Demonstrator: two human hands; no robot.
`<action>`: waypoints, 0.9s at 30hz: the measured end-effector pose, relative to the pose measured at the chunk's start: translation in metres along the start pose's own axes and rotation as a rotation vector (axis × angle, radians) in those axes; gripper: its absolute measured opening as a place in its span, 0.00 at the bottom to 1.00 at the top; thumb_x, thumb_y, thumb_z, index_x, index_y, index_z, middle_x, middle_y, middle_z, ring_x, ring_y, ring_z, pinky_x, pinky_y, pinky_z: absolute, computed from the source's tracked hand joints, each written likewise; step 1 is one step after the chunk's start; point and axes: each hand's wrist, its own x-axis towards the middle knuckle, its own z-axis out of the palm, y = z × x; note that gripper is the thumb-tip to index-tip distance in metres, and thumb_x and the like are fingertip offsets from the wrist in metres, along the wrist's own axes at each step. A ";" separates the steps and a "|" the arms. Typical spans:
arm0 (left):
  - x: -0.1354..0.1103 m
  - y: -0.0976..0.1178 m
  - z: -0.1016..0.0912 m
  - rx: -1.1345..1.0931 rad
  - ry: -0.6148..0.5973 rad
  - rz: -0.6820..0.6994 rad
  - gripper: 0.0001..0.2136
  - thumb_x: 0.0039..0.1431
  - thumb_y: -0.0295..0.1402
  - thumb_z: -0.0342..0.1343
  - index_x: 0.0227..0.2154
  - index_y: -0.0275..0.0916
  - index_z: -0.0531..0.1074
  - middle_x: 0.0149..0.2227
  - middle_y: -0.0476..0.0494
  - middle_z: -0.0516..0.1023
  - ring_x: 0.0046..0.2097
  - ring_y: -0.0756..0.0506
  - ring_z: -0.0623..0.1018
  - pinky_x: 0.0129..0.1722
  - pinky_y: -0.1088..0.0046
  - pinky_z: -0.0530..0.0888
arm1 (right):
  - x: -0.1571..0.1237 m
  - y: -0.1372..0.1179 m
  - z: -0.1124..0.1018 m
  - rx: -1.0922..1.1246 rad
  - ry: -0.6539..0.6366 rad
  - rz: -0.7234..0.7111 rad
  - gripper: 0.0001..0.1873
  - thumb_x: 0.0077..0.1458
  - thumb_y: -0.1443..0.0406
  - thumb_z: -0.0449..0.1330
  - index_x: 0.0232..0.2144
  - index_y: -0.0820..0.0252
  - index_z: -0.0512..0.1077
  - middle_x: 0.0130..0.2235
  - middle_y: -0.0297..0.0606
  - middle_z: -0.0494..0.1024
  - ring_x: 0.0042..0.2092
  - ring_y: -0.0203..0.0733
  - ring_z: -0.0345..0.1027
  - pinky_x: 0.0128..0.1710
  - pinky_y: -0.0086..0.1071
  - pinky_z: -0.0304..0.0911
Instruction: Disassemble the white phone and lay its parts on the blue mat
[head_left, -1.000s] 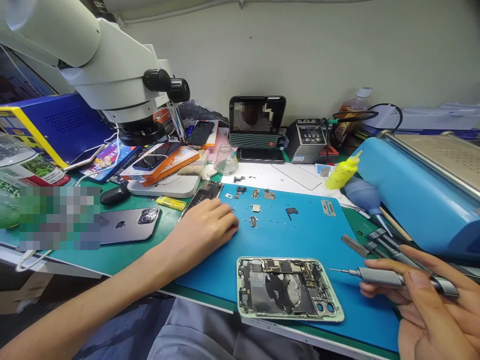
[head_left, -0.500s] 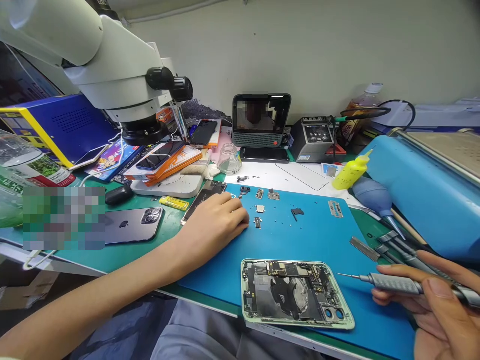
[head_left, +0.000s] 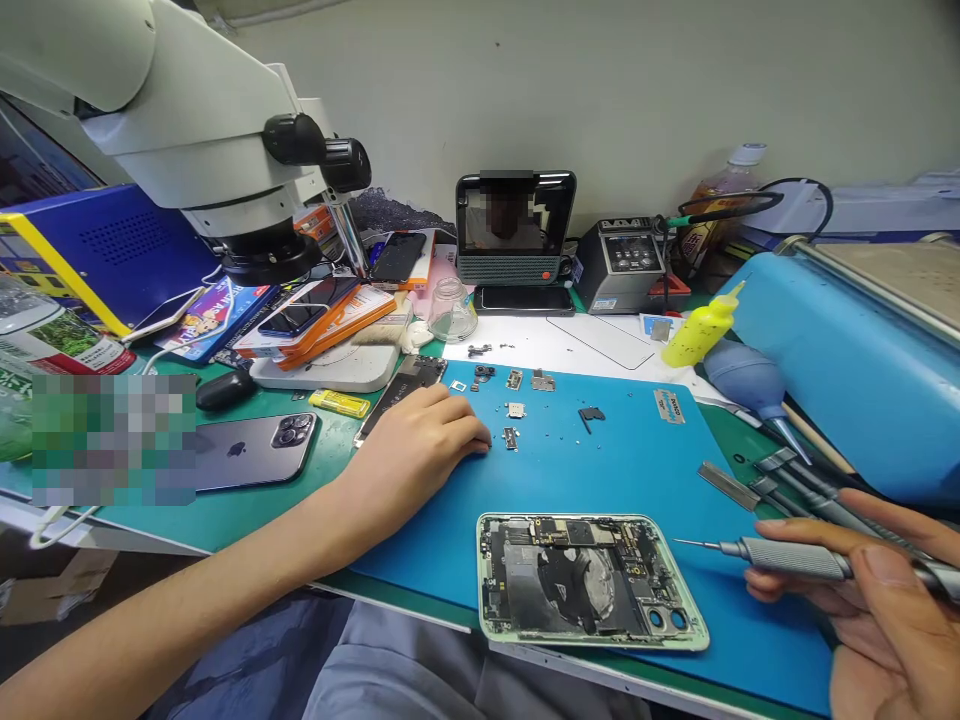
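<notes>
My right hand (head_left: 874,600) grips a grey metal precision screwdriver (head_left: 795,557) with a knurled handle. Its thin tip points left, just off the right side of an opened phone housing (head_left: 574,580) with a pale green frame. Inside that housing, a circuit board and camera rings show. My left hand (head_left: 424,440) rests palm down on the blue mat (head_left: 600,480), its fingers curled; whatever lies under them is hidden. Beside it is a detached phone screen assembly (head_left: 411,380), partly covered by the hand. Small metal parts (head_left: 515,410) and a black part (head_left: 591,418) lie beyond the fingers.
A microscope (head_left: 202,150) looms at upper left. A dark phone (head_left: 251,450) and a yellow lighter (head_left: 339,403) lie left of the mat. On the right are a yellow bottle (head_left: 699,332), a blue air blower (head_left: 750,380) and tweezers (head_left: 814,490).
The view has shifted slightly, so most of the scene sits a little further left and higher. Both hands keep nearly the same pose, and the screwdriver stays in my right hand.
</notes>
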 end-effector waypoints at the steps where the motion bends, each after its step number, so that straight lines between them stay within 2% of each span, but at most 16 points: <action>1: 0.000 0.000 0.000 -0.009 0.001 -0.001 0.06 0.74 0.29 0.62 0.40 0.39 0.83 0.39 0.47 0.85 0.40 0.42 0.76 0.41 0.64 0.72 | 0.000 0.000 0.001 0.005 0.004 -0.006 0.31 0.37 0.46 0.77 0.44 0.49 0.84 0.30 0.43 0.82 0.31 0.61 0.78 0.25 0.52 0.69; 8: 0.000 -0.002 -0.004 -0.056 0.007 -0.031 0.05 0.74 0.26 0.61 0.42 0.38 0.82 0.42 0.47 0.86 0.42 0.43 0.77 0.43 0.66 0.73 | 0.000 0.003 0.002 0.027 -0.005 -0.034 0.29 0.37 0.47 0.78 0.42 0.49 0.85 0.31 0.42 0.79 0.34 0.61 0.78 0.23 0.50 0.68; 13: -0.001 -0.004 -0.008 -0.041 0.001 -0.073 0.06 0.75 0.28 0.61 0.40 0.37 0.81 0.41 0.45 0.84 0.42 0.41 0.76 0.43 0.63 0.72 | 0.000 0.002 0.000 0.002 -0.003 -0.024 0.30 0.38 0.46 0.77 0.44 0.49 0.84 0.30 0.43 0.79 0.33 0.64 0.77 0.25 0.55 0.68; 16: 0.000 -0.002 -0.007 -0.032 -0.020 -0.065 0.06 0.75 0.30 0.61 0.39 0.38 0.81 0.39 0.46 0.84 0.42 0.41 0.75 0.42 0.62 0.71 | -0.002 0.001 0.001 -0.016 -0.010 -0.025 0.30 0.39 0.45 0.77 0.45 0.50 0.84 0.30 0.45 0.81 0.33 0.66 0.77 0.27 0.57 0.67; 21: 0.003 0.001 0.000 -0.015 -0.053 -0.035 0.07 0.76 0.33 0.60 0.40 0.40 0.81 0.41 0.47 0.84 0.43 0.42 0.75 0.45 0.63 0.72 | -0.004 0.001 0.002 -0.034 -0.007 -0.018 0.29 0.40 0.45 0.76 0.45 0.46 0.84 0.30 0.44 0.82 0.29 0.62 0.76 0.29 0.58 0.66; 27: 0.007 0.004 0.002 0.046 -0.093 -0.010 0.10 0.78 0.33 0.57 0.40 0.39 0.81 0.41 0.44 0.83 0.42 0.40 0.75 0.44 0.61 0.73 | -0.001 0.003 -0.001 -0.028 -0.013 -0.014 0.30 0.39 0.45 0.76 0.45 0.47 0.84 0.30 0.45 0.82 0.28 0.61 0.75 0.28 0.57 0.66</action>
